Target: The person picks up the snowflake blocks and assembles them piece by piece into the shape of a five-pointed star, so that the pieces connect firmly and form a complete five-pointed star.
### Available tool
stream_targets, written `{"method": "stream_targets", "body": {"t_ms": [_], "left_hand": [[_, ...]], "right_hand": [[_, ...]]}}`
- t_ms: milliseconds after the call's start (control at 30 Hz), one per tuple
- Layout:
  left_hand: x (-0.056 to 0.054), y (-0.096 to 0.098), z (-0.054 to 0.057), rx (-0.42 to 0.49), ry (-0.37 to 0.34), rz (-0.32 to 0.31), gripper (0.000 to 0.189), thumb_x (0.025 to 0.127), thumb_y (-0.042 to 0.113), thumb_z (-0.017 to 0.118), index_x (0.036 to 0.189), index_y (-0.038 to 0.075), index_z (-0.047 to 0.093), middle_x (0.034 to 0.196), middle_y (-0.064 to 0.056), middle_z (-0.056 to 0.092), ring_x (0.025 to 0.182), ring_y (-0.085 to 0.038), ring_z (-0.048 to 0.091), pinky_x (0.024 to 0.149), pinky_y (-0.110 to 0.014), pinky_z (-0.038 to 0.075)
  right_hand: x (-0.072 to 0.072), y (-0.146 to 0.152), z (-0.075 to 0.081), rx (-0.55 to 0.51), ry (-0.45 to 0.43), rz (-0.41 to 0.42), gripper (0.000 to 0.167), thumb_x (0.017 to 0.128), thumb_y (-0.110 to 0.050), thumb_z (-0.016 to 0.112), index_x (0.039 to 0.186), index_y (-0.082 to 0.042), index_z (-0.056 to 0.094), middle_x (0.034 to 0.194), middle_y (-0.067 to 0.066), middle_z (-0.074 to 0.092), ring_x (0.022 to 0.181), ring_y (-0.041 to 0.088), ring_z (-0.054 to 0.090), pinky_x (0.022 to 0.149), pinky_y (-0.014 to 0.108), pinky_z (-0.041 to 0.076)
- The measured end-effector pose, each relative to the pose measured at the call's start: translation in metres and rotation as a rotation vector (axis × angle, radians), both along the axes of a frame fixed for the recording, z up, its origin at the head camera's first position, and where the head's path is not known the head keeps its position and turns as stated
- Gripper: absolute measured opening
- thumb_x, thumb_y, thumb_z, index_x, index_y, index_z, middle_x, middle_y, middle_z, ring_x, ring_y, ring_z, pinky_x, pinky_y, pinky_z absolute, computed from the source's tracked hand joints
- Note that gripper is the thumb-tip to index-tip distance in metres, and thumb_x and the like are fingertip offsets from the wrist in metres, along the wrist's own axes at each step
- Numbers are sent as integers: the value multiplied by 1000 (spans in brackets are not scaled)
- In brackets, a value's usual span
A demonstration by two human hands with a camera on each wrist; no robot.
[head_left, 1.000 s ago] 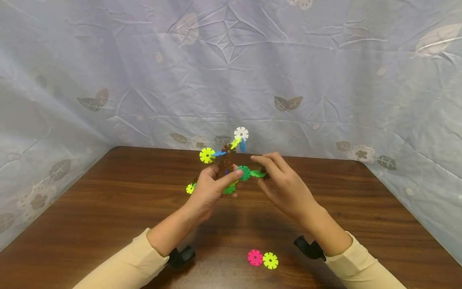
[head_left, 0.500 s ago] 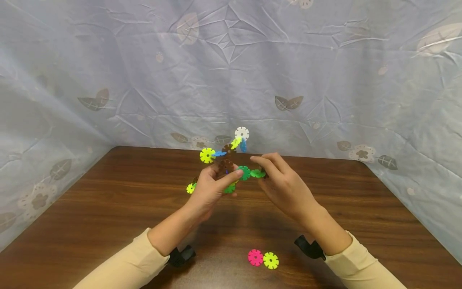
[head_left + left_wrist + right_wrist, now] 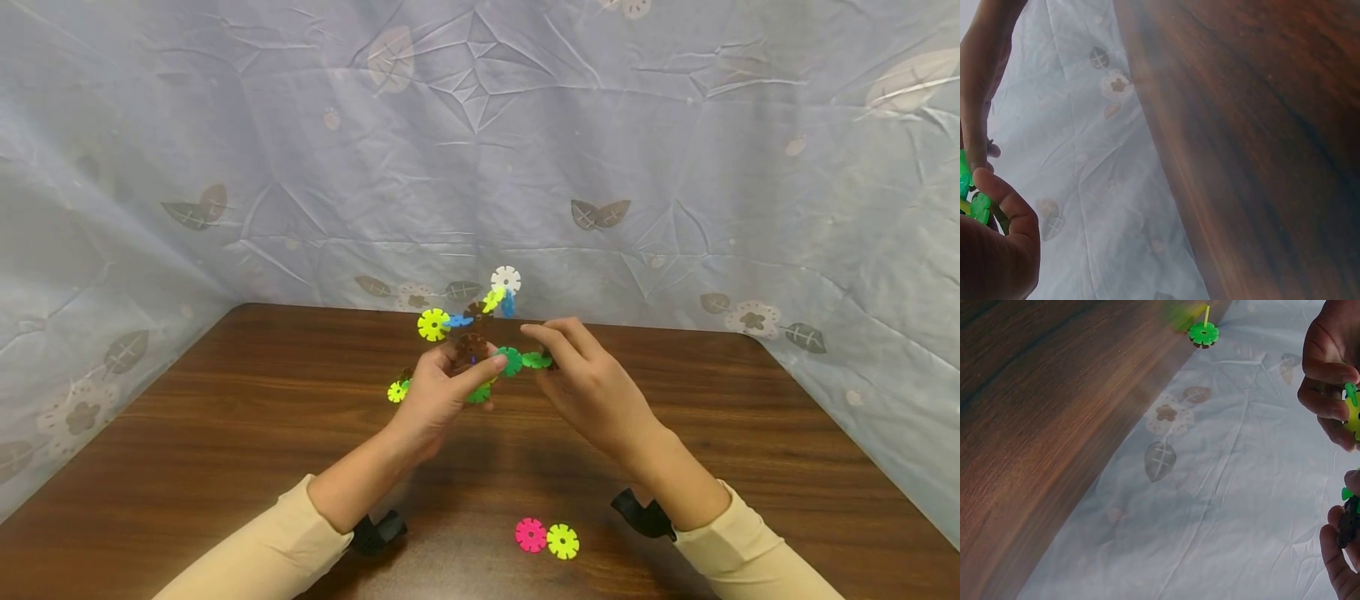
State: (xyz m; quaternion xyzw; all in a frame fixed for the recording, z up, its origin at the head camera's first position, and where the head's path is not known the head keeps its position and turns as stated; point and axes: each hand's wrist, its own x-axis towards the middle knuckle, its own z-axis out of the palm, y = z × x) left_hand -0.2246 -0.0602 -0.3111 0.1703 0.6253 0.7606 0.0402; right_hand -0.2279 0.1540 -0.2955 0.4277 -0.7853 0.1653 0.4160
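Note:
My left hand (image 3: 435, 396) grips a chain of linked, notched plastic discs above the table. A white disc (image 3: 506, 281) tops it, a yellow disc (image 3: 433, 324) sticks out leftward, and a brown disc (image 3: 472, 345) shows over the fingers. By the left thumb is a green disc (image 3: 510, 361), joined to a second green disc (image 3: 536, 360) seen nearly edge-on. Right of that, my right hand (image 3: 596, 387) pinches a dark disc (image 3: 1349, 522), mostly hidden by its fingers in the head view. The left palm hides part of the chain.
A pink disc (image 3: 530, 535) and a loose yellow disc (image 3: 562, 542) lie side by side near the front of the brown wooden table (image 3: 247, 467). Black wrist mounts (image 3: 643, 512) hang under the sleeves. A patterned curtain (image 3: 480, 167) stands behind and at both sides.
The upper part of the disc chain has shifted slightly right and down with the left hand. The right hand stays nearly still; the two discs on the table have not moved.

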Motion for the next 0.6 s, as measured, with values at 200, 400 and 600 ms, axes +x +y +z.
{"method": "stream_targets", "body": {"t_ms": [200, 400, 600], "left_hand": [[1, 0, 0, -22, 10, -1, 11, 103, 16, 66, 110, 8, 66, 84, 6, 65, 82, -10, 60, 69, -29, 59], [-1, -1, 1, -7, -30, 40, 14, 103, 16, 67, 112, 7, 66, 86, 7, 65, 80, -10, 61, 68, -30, 59], [-4, -2, 1, 24, -61, 39, 9, 103, 15, 66, 110, 9, 65, 89, 7, 64, 80, -9, 61, 69, -29, 59]], "right_hand": [[1, -3, 0, 7, -14, -13, 50, 80, 17, 72, 128, 3, 64, 112, 14, 64, 90, 21, 66, 74, 26, 58], [3, -2, 2, -93, -182, 101, 49, 83, 14, 78, 129, 5, 63, 116, 16, 65, 89, 18, 68, 75, 25, 61], [0, 1, 3, -230, -381, 223, 48, 84, 13, 78, 129, 0, 68, 118, 14, 72, 89, 12, 70, 78, 18, 59]]}}
